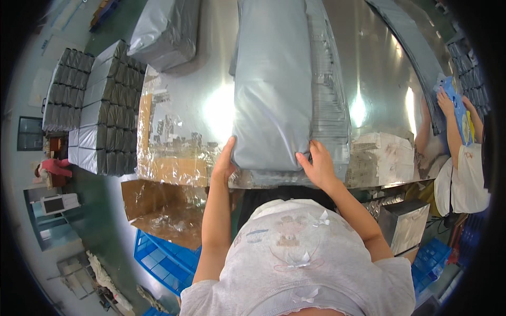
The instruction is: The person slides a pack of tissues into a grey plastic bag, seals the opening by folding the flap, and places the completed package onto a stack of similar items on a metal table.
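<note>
A long, smooth grey plastic-wrapped bundle lies lengthwise on the metal table in front of me. At its near left corner, my left hand holds the side; the thumb shows along the edge and most fingers are hidden. My right hand grips the near right corner, thumb toward the front and fingers by the side. Beneath and to the right of the bundle is a layered stack of flat grey plastic bags, its edges uneven.
Another grey wrapped bundle sits at the far left of the metal table. Strapped grey stacks stand beyond. Below the taped edge are a cardboard box and blue crate. At right, a co-worker's hands hold blue plastic.
</note>
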The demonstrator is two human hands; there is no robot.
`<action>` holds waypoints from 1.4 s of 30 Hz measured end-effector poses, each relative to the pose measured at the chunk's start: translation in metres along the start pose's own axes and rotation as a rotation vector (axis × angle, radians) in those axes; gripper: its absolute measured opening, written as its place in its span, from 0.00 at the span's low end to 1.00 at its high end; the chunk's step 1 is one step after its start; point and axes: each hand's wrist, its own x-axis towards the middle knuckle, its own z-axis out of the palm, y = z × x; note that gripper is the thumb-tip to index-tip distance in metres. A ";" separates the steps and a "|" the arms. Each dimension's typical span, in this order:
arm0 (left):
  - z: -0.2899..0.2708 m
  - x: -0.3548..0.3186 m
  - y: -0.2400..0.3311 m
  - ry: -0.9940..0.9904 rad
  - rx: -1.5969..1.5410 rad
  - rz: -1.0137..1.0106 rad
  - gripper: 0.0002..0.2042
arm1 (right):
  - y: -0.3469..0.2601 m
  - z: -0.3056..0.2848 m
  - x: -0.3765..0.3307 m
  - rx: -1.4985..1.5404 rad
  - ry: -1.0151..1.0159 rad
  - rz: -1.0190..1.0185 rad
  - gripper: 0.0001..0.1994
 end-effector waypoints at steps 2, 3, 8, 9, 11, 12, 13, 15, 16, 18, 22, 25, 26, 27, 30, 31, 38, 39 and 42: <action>-0.010 0.004 -0.001 0.013 0.025 -0.001 0.31 | 0.000 -0.007 0.017 0.157 -0.086 0.092 0.26; -0.011 0.007 0.000 0.013 0.039 0.001 0.30 | 0.007 -0.007 0.025 0.239 -0.117 0.181 0.26; 0.005 0.002 0.017 -0.133 0.142 0.040 0.34 | 0.037 0.007 0.041 0.796 -0.057 0.470 0.33; 0.006 -0.001 0.020 -0.147 0.164 0.063 0.34 | 0.034 0.012 0.040 0.923 -0.002 0.488 0.34; 0.016 -0.009 0.028 -0.163 0.199 0.075 0.34 | 0.024 0.015 0.038 1.165 -0.005 0.667 0.39; 0.011 -0.007 0.027 -0.148 0.216 0.076 0.36 | 0.018 0.014 0.038 1.238 -0.016 0.678 0.40; 0.019 -0.020 0.038 -0.158 0.282 0.073 0.40 | 0.011 0.013 0.037 1.310 -0.027 0.691 0.40; 0.000 -0.003 0.031 -0.194 0.280 0.106 0.45 | -0.001 0.003 0.035 1.365 -0.112 0.692 0.41; 0.002 -0.008 0.039 -0.234 0.305 0.105 0.48 | -0.003 -0.002 0.035 1.393 -0.149 0.698 0.41; 0.006 -0.016 0.057 -0.242 0.286 0.079 0.48 | -0.008 -0.005 0.036 1.293 -0.178 0.651 0.37; -0.010 -0.013 0.078 -0.238 0.105 0.023 0.34 | -0.063 -0.003 0.050 1.191 -0.069 0.545 0.31; -0.013 -0.021 0.100 -0.222 -0.084 0.009 0.28 | -0.092 0.006 0.060 1.119 0.039 0.434 0.32; -0.018 -0.021 0.105 -0.229 -0.122 0.012 0.28 | -0.117 0.001 0.060 1.077 0.105 0.378 0.34; -0.026 -0.022 0.111 -0.229 -0.164 0.017 0.28 | -0.132 -0.003 0.064 1.071 0.101 0.371 0.35; -0.021 -0.024 0.133 -0.246 -0.219 0.076 0.28 | -0.164 -0.018 0.074 1.106 0.091 0.338 0.35; -0.018 -0.026 0.140 -0.244 -0.225 0.092 0.28 | -0.175 -0.026 0.078 1.099 0.095 0.316 0.36; -0.001 -0.054 0.201 -0.293 -0.258 0.219 0.27 | -0.251 -0.065 0.101 0.968 0.096 0.115 0.37; -0.002 -0.055 0.209 -0.290 -0.253 0.235 0.26 | -0.262 -0.069 0.103 0.954 0.111 0.108 0.36; -0.011 -0.061 0.235 -0.409 -0.247 0.323 0.30 | -0.297 -0.070 0.118 0.907 0.118 0.029 0.39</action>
